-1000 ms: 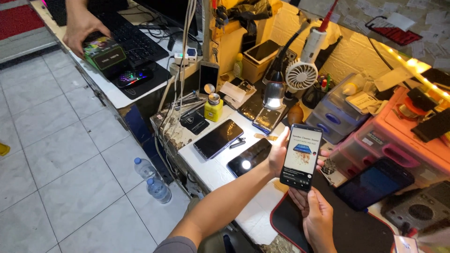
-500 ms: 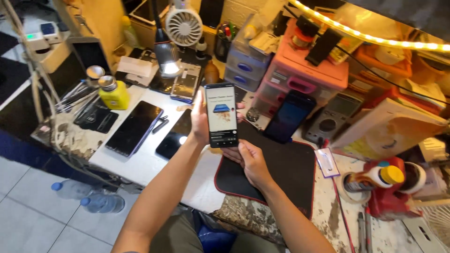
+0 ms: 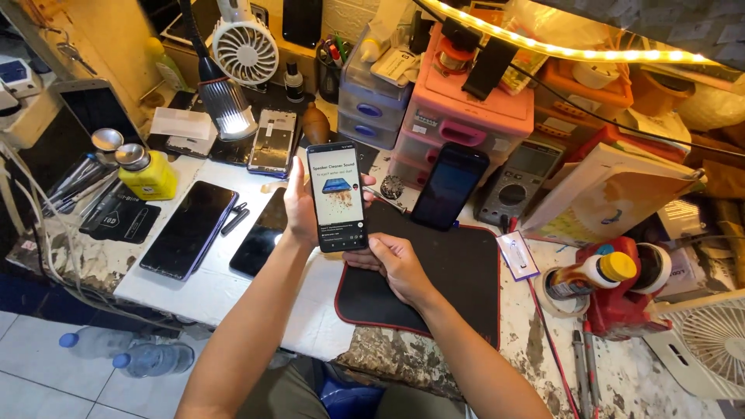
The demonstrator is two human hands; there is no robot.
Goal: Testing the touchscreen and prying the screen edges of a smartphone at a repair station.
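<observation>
Your left hand (image 3: 299, 208) is clamped around the black-framed smartphone with a lit white screen (image 3: 337, 196), holding it upright above the desk (image 3: 233, 291), thumb on its right edge. Your right hand (image 3: 392, 264) sits just below the phone's bottom edge, fingers curled and touching its lower corner; whether it truly grips there, you cannot tell. Under both hands lies the black rubber mat with red edging (image 3: 458, 287). To the left, two dark phones (image 3: 188, 229) lie flat on the white desk surface, near a yellow bottle with a metal cap (image 3: 147, 172). Farther away, a dark blue phone (image 3: 450, 186) leans against pink plastic drawers (image 3: 466, 124), right of a lit gooseneck lamp (image 3: 229, 109).
</observation>
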